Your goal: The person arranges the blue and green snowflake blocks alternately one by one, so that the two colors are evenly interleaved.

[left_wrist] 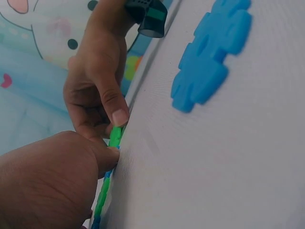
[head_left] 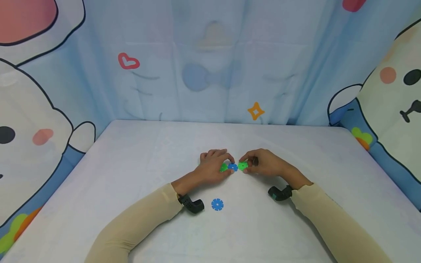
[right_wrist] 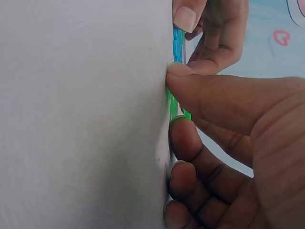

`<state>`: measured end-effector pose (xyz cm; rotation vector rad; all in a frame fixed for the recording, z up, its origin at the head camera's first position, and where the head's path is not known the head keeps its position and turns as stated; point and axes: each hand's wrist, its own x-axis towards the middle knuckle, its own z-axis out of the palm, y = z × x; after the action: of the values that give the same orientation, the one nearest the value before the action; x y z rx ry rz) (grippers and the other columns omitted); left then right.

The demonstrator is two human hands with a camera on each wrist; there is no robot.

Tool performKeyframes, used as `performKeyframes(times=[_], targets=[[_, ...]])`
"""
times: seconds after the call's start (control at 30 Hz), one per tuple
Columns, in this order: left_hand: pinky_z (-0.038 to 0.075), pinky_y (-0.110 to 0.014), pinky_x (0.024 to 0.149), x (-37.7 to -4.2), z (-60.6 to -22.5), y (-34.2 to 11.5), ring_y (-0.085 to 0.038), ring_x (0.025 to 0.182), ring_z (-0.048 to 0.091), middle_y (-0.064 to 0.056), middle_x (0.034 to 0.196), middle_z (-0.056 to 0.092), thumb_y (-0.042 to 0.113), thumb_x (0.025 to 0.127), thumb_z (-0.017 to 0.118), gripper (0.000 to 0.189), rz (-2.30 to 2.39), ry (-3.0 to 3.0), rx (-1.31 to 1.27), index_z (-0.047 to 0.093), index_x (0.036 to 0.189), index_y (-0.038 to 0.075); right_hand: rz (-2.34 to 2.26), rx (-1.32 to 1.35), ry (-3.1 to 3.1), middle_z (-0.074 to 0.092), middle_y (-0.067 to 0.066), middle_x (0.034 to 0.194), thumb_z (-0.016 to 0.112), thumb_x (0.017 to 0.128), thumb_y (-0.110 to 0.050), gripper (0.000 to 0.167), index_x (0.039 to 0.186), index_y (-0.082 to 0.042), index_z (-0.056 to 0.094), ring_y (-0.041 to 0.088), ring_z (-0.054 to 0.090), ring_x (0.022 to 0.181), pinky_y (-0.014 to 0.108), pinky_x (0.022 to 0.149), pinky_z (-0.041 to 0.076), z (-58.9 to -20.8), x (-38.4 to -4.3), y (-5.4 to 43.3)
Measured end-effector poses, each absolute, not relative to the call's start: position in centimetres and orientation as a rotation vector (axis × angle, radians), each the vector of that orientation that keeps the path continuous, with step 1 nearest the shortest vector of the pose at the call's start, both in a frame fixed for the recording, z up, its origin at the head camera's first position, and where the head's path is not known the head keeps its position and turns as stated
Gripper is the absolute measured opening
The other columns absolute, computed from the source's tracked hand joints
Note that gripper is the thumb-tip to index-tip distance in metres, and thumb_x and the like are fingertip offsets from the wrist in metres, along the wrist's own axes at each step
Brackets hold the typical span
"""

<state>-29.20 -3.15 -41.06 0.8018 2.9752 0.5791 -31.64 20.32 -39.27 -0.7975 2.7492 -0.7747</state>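
My left hand [head_left: 213, 167] pinches a blue notched disc [head_left: 232, 167] between thumb and index finger. A green disc [head_left: 224, 167] adjoins it on the left, partly under that hand. In the left wrist view, a row of green and blue discs [left_wrist: 101, 196] runs along beneath the left hand. Thumb and fingers of my right hand [head_left: 267, 163] pinch another green disc [head_left: 243, 166], its edge close against the blue one. Whether those two are slotted together is unclear. Nearer me, a loose blue disc [head_left: 217, 204] lies flat on the table.
A white cloth covers the table [head_left: 158, 149]. Behind it hangs a light blue curtain [head_left: 148, 95] printed with cartoon figures. Each wrist wears a black camera, the left one [head_left: 192, 205] near the loose disc and the right one [head_left: 279, 193] just above the cloth.
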Motion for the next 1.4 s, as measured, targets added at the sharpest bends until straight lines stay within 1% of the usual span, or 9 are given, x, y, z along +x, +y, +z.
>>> performKeyframes(times=[0.2, 0.5, 0.7, 1.03, 1.4], targets=[[0.028, -0.051, 0.102, -29.2, -41.0, -3.2, -0.029, 0.143, 0.033, -0.005, 0.158, 0.038, 0.043, 0.096, 0.059, 0.029, 0.586, 2.979, 0.81, 0.059, 0.123, 0.033, -0.784, -0.764, 2.751, 0.061, -0.002, 0.082, 0.079, 0.083, -0.021, 0.033, 0.113, -0.01, 0.07, 0.015, 0.052, 0.078, 0.029, 0.071, 0.046, -39.2, -31.5, 20.1], [0.027, -0.051, 0.102, -29.1, -40.9, -3.4, -0.029, 0.143, 0.033, -0.005, 0.157, 0.038, 0.042, 0.096, 0.06, 0.028, 0.61, 2.969, 0.824, 0.059, 0.122, 0.033, -0.761, -0.713, 2.779, 0.061, 0.0, 0.082, 0.079, 0.082, -0.022, 0.034, 0.11, -0.006, 0.068, 0.015, 0.052, 0.077, 0.029, 0.07, 0.045, -39.1, -31.5, 19.9], [0.028, -0.051, 0.102, -29.1, -40.9, -3.4, -0.029, 0.143, 0.033, -0.005, 0.157, 0.038, 0.042, 0.095, 0.06, 0.028, 0.612, 2.973, 0.824, 0.059, 0.122, 0.033, -0.742, -0.73, 2.792, 0.06, -0.001, 0.083, 0.079, 0.082, -0.022, 0.033, 0.109, -0.008, 0.067, 0.015, 0.052, 0.077, 0.029, 0.072, 0.046, -39.2, -31.4, 19.7], [0.028, -0.051, 0.101, -29.1, -41.0, -3.3, -0.029, 0.142, 0.033, -0.005, 0.157, 0.038, 0.042, 0.096, 0.06, 0.028, 0.608, 2.976, 0.828, 0.059, 0.122, 0.033, -0.725, -0.679, 2.8, 0.06, 0.001, 0.083, 0.078, 0.083, -0.019, 0.032, 0.109, -0.006, 0.066, 0.015, 0.052, 0.076, 0.029, 0.069, 0.044, -38.7, -31.0, 19.3], [0.028, -0.051, 0.102, -29.2, -40.9, -3.3, -0.029, 0.143, 0.033, -0.005, 0.158, 0.037, 0.042, 0.096, 0.059, 0.029, 0.588, 2.971, 0.819, 0.059, 0.123, 0.033, -0.685, -0.626, 2.827, 0.065, 0.007, 0.094, 0.077, 0.083, -0.019, 0.032, 0.111, -0.007, 0.066, 0.017, 0.054, 0.078, 0.027, 0.064, 0.044, -38.4, -30.5, 18.8]])
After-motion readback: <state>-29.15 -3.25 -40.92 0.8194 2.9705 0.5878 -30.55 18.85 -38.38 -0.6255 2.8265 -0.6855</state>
